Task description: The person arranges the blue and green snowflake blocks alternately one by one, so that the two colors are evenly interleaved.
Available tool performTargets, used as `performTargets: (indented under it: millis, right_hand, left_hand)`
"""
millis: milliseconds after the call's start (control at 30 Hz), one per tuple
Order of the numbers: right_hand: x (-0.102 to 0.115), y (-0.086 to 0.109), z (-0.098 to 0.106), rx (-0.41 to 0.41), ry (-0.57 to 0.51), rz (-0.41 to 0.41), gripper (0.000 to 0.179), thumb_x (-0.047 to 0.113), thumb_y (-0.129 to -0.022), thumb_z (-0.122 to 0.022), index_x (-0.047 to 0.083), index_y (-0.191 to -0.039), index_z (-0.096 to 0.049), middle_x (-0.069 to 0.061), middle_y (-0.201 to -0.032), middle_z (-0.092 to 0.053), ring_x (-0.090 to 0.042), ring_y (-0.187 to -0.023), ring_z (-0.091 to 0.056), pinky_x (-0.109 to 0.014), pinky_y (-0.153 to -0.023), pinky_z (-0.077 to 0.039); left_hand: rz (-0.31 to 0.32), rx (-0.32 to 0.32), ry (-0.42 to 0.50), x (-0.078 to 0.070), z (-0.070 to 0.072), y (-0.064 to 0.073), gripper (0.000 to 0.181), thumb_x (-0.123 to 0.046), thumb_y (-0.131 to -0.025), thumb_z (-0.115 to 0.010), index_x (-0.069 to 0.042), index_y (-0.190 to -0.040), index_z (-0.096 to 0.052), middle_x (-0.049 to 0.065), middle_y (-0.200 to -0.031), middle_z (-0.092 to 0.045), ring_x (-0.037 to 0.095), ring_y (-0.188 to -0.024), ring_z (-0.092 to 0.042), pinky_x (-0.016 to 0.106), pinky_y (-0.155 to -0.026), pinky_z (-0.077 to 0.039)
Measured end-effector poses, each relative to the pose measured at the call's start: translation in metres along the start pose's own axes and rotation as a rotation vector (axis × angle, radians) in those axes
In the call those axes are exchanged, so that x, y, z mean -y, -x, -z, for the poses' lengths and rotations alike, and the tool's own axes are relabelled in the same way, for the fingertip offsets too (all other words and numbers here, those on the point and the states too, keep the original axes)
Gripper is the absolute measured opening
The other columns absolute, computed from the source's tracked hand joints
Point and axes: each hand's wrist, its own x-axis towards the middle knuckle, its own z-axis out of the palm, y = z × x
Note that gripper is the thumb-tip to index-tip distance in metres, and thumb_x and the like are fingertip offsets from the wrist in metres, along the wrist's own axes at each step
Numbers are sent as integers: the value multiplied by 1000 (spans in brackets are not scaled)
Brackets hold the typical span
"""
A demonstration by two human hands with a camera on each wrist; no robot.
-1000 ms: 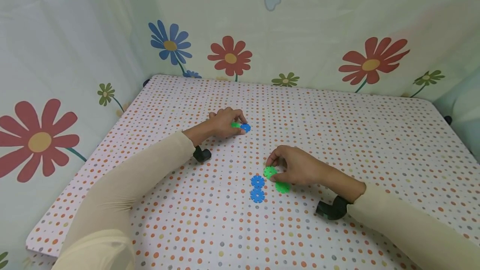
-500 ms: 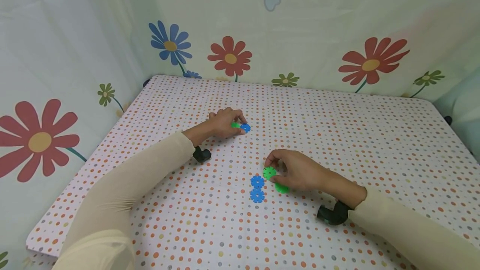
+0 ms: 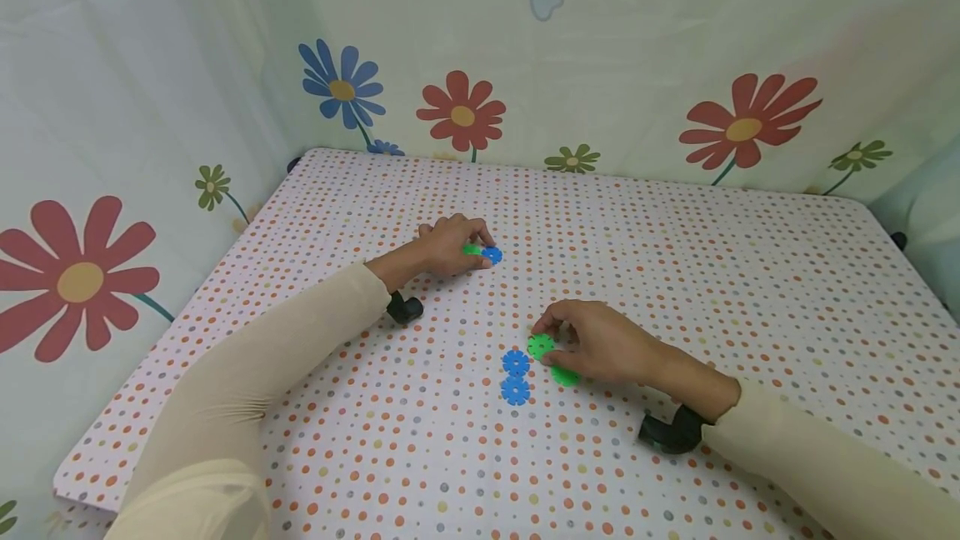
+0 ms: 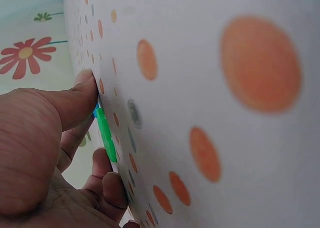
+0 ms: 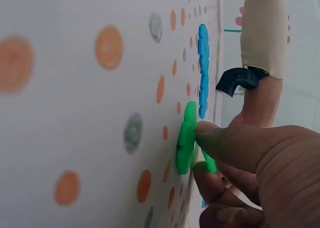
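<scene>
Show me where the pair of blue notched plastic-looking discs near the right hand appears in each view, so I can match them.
Head: the pair of blue notched plastic-looking discs lies below centre, just picture-left of the right hand.
Left wrist: not in it.
Right wrist: the pair, edge-on, upper part, right of centre.
Shared landmark: the white tabletop with coloured dots.

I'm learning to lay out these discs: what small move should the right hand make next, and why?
Perhaps a slight turn of the green notched plastic disc that the right hand pinches: it and the second green disc, partly hidden by the hand, lie on a slant, while the two blue notched plastic discs beside them line up straight, front to back.
</scene>
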Motion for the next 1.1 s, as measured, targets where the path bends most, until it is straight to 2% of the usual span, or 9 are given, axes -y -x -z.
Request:
performTargets:
  millis: [233, 433, 767, 933, 1100]
  right_hand:
    - [-2, 1, -2, -3, -27, 16, 25, 26, -85, -79, 16, -106, -70, 12, -80, -62, -2, -69, -53, -21, -63, -45]
    - [-5, 1, -3, -10, -71, 31, 27, 23, -84, -80, 16, -109, -71, 12, -80, -63, -2, -69, -54, -21, -63, -47]
    - [-8, -6, -2, 36, -165, 24, 29, 21, -86, -78, 14, -113, -72, 9, -81, -65, -4, -61, -49, -21, -57, -43]
    - [-10, -14, 2, 41, -214, 25, 29, 18, -87, -77, 11, -114, -72, 6, -80, -64, -4, -58, -45, -21, -55, -40]
    - [-18, -28, 9, 1, -254, 28, 28, 15, -87, -76, 8, -114, -73, 2, -78, -66, -5, -56, -44, -21, -52, -38]
  left_hand:
    - [2, -4, -6, 1, -1, 0, 29, -46, -95, -62, -32, -120, -57, 2, -126, -51, 27, -115, -46, 54, -97, -26]
    - [-8, -11, 1, 2, 0, 2, 28, -46, -95, -62, -32, -119, -58, 1, -125, -51, 27, -115, -46, 55, -98, -26]
    - [-9, -5, 3, 1, 0, 3, 29, -45, -96, -61, -31, -121, -57, 2, -126, -50, 27, -115, -46, 56, -98, -26]
    - [-4, -3, -4, -1, 0, 3, 30, -46, -96, -61, -32, -121, -57, 2, -127, -50, 27, -116, -46, 56, -99, -26]
    - [-4, -7, -10, -2, 0, 3, 30, -46, -96, -61, -31, -121, -57, 2, -127, -50, 27, -116, -46, 55, -99, -26]
